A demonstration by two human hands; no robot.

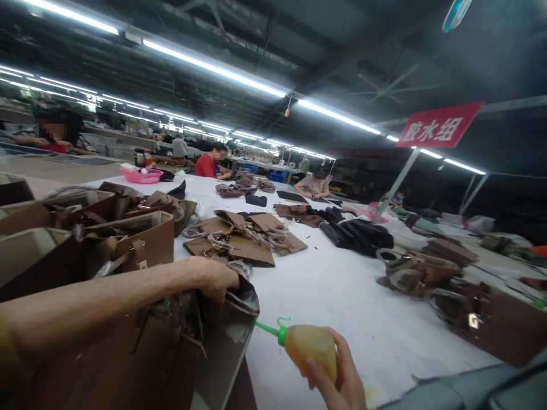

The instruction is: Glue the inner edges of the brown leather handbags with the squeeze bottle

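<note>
My left hand (212, 279) reaches across from the left and is closed on the top edge of an open brown bag (141, 353) at the table's near edge. Its fingers curl over the rim. My right hand (337, 378) comes up from the bottom and grips a soft yellow glue bottle (308, 345). The bottle's green nozzle (268, 328) points left and touches the bag's rim just below my left hand.
A long white table (342, 296) carries flat brown leather pieces (243, 239), a black heap (354, 233), brown bags (431, 273) on the right and more bags (106, 228) on the left. A pink tray (141, 175) stands far back. Several other people sit further along. A red sign (438, 125) hangs overhead.
</note>
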